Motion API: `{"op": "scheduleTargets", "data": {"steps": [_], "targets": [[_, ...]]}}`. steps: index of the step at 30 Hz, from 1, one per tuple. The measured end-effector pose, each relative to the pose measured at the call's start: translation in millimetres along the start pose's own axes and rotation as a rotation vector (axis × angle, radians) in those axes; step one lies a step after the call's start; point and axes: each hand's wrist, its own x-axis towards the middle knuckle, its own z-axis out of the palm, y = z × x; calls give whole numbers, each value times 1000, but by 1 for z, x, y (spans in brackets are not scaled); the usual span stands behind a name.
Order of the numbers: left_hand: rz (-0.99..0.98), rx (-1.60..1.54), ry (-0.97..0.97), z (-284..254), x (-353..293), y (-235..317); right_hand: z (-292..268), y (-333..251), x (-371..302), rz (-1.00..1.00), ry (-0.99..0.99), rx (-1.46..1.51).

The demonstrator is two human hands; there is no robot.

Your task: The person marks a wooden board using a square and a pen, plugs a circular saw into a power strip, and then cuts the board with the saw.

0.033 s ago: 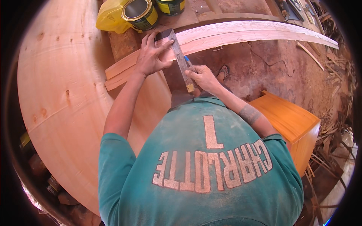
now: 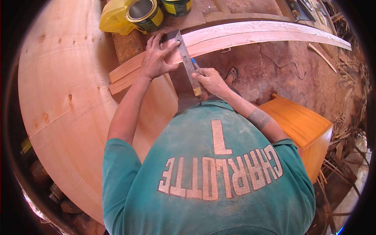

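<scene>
Reddish-brown workshop floor [image 2: 250,78], with wood scraps [image 2: 348,76] heaped at the right edge, an orange-brown wooden box [image 2: 297,121] beside the person and a broad pale sheet of wood [image 2: 58,86] filling the left. Two tins [image 2: 141,24] and a yellow bag [image 2: 113,15] sit at the top. Across the upper middle lies a long, curved pale timber [image 2: 243,33], just beyond the person in a teal shirt [image 2: 231,211]. A try square [image 2: 186,58] lies over its near-left part, the blade reaching back toward the person's body. The left hand [image 2: 156,60] has its fingers spread along the square's dark stock, thumb pressed to the blade. The right hand [image 2: 211,82] pinches a slim blue-ended tool [image 2: 194,62], perhaps a pen, close against the blade. Work looks partway along: faint lines already cross the timber right of the square, while no fresh line can be made out at the blade, so that mark seems left to do. Hidden or unclear: the slim tool's working tip, the right hand's curled lower fingers, the timber's underside, and whether it is one piece or two side by side
</scene>
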Motion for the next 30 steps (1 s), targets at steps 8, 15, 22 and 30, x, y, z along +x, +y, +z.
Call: {"op": "scheduleTargets", "data": {"steps": [8,15,22,30], "targets": [[-6,1,-3,-1,1,0,0,0,0,1,-4,-23],[17,39,2,-5,1,2,-3,0,1,7,-7,-32],[12,24,9,-1,1,0,-3,1,2,3,-3,-18],[2,26,28,0,0,0,-3,5,3,-46,-3,-77]]}}
